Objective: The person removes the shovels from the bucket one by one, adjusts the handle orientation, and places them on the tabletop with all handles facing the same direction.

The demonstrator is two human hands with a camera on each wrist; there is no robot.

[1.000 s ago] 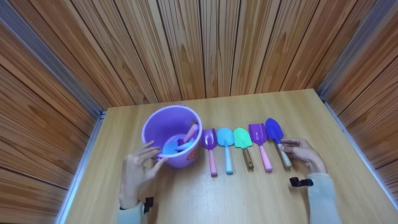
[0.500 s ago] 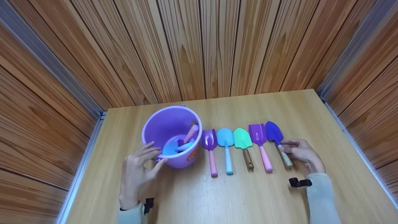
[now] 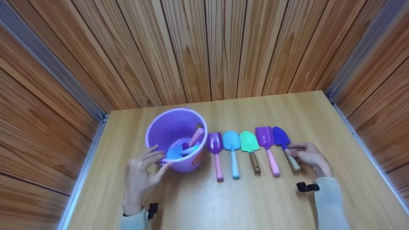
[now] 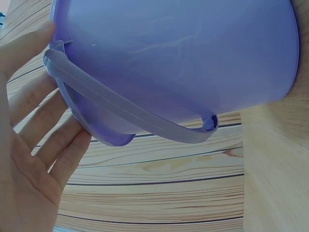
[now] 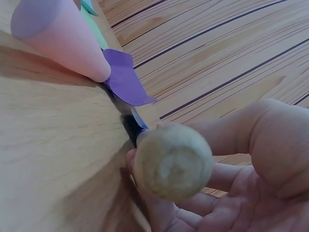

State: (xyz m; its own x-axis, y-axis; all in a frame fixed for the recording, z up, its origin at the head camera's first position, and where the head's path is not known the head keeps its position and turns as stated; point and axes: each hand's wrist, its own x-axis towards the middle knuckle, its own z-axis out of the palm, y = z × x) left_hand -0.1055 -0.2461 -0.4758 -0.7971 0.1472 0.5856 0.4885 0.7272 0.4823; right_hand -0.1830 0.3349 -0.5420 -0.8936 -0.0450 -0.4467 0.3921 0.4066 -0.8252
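Blue trowel [image 3: 282, 140] has shifted slightly, pinched in right hand [image 3: 310, 156]; left hand [image 3: 140, 175] grips bucket [image 3: 183, 165].

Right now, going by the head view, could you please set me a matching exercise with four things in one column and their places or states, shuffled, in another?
Things:
1. Purple bucket
2. Blue trowel
3. Green shovel
4. Light-blue shovel in the row

Places or states:
A. Second in the row, counting from the bucket
B. Held at its pale handle by the right hand
C. Has a brown handle
D. Held at its rim by the left hand

Right pairs: 1-D, 2-B, 3-C, 4-A
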